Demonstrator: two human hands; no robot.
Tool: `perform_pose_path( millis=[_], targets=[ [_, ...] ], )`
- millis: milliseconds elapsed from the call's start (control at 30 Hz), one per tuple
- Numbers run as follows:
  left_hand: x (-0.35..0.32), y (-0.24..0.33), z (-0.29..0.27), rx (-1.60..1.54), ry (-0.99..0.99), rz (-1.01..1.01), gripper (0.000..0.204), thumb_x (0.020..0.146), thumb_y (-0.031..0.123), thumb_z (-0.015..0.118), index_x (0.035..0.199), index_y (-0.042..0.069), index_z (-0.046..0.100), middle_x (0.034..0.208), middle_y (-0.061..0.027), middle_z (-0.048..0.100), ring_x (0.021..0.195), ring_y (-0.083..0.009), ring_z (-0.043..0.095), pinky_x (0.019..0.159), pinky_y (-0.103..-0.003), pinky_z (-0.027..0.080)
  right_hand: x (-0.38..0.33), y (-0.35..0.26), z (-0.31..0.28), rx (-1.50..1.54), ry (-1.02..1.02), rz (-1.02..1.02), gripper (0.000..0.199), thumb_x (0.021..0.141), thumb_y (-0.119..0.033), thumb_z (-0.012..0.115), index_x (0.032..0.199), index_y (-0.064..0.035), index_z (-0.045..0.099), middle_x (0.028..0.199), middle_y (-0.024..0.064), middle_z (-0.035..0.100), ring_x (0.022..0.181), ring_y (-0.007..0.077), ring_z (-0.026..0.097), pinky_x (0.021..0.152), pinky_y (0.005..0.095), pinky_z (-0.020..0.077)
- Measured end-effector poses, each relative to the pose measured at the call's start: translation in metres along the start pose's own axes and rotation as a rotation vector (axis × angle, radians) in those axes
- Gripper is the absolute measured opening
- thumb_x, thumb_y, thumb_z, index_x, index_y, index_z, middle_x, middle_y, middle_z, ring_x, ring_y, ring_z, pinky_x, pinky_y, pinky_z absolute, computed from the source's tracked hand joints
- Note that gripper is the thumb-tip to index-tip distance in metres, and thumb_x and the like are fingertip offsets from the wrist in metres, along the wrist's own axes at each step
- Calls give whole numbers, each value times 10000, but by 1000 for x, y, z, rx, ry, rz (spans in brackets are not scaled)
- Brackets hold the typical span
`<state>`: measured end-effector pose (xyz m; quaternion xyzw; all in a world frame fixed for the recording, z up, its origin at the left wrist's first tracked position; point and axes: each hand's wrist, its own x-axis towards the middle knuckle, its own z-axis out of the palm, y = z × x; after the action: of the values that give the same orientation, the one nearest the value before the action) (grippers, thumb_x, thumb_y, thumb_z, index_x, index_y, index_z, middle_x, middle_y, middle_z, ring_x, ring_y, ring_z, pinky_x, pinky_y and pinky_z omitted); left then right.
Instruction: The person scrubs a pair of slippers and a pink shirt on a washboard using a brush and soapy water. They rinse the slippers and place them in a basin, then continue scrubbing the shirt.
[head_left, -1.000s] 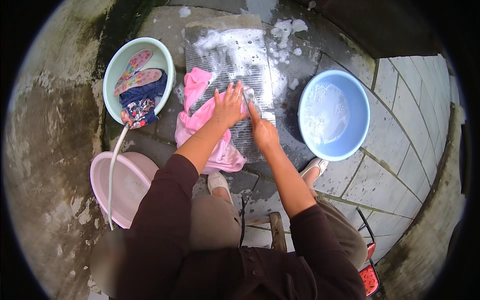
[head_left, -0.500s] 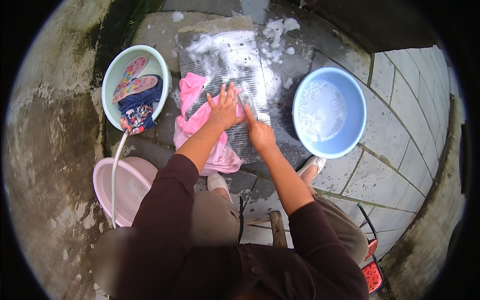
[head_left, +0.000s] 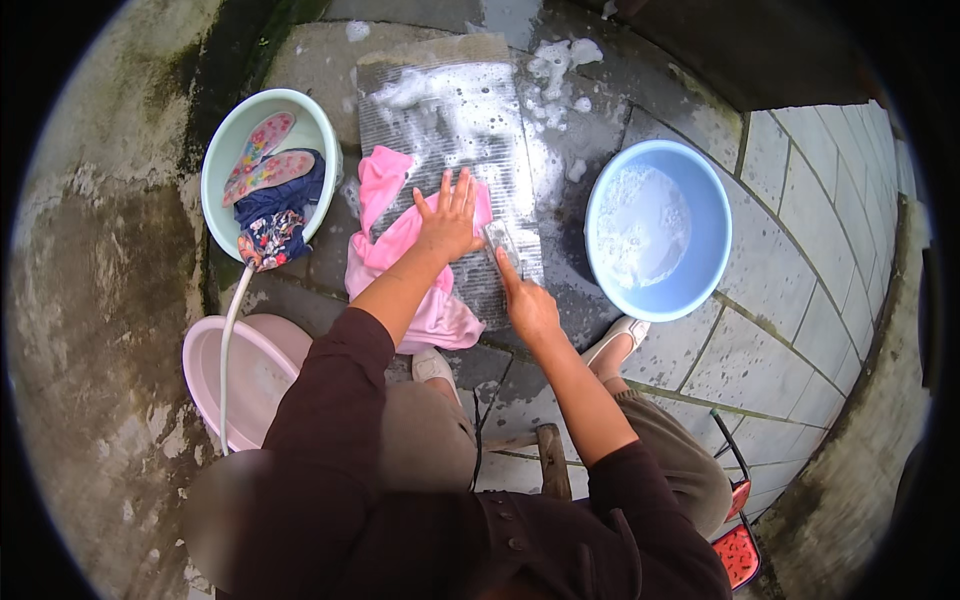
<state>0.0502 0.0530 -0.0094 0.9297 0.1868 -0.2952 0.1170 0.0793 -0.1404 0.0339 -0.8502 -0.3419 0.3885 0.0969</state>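
Observation:
A pink garment (head_left: 391,245) lies bunched on a wet ribbed washboard slab (head_left: 400,118). My left hand (head_left: 447,228) is spread flat on the cloth, fingers pointing away from me. In my right hand (head_left: 531,307) is a pale, see-through scrubbing brush (head_left: 499,238), gripped with the index finger stretched along it. The brush sits at the right edge of the garment, over the slab's ridges, close beside my left hand. White suds (head_left: 460,90) coat the far part of the slab.
To the right stands a blue basin (head_left: 712,255) of sudsy water. At left, a pale green basin (head_left: 212,165) holds dark clothes and flowered insoles (head_left: 283,170). A white hose (head_left: 230,345) hangs from it across a pink basin (head_left: 197,375). A wooden stool (head_left: 552,460) is beneath me.
My right hand has drawn the brush back toward me, off the garment's upper right edge. My left hand stays in place on the cloth.

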Motion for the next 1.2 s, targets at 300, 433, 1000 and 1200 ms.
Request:
perform_pose_path(
  millis=[300, 433, 1000, 1200],
  targets=[
    [1, -3, 2, 19, 20, 4, 1115, 746, 600, 661, 1518, 35, 90, 1598, -80, -105, 1465, -328, -91, 1029, -764, 57, -4, -6, 2, 37, 30, 34, 567, 946, -159, 414, 1473, -330, 293, 852, 259, 662, 782, 409, 667, 686, 510, 518],
    [1, 5, 5, 10, 22, 7, 1117, 743, 657, 621, 1520, 49, 97, 1598, -82, -93, 1466, -325, -88, 1030, -763, 59, 34, -4, 0, 9, 117, 11, 550, 969, -213, 415, 1486, -335, 271, 828, 260, 661, 745, 417, 667, 668, 524, 524],
    [-1, -18, 39, -222, 453, 97, 834, 827, 510, 620, 1457, 52, 323, 1580, -39, 166, 1454, -222, 161, 1113, -639, 114, 98, -21, -27, -17, 110, 12, 629, 924, -183, 494, 1489, -333, 260, 967, 248, 672, 857, 379, 677, 778, 485, 526],
    [-10, 5, 23, -157, 324, 94, 747, 863, 460, 608, 1463, 109, 336, 1586, -3, 157, 1459, -210, 152, 1123, -597, 173, 99, 11, -29, 325, 336, -94, 439, 965, -229, 482, 1399, -284, 448, 911, 289, 633, 866, 443, 624, 770, 507, 495]
  ],
)
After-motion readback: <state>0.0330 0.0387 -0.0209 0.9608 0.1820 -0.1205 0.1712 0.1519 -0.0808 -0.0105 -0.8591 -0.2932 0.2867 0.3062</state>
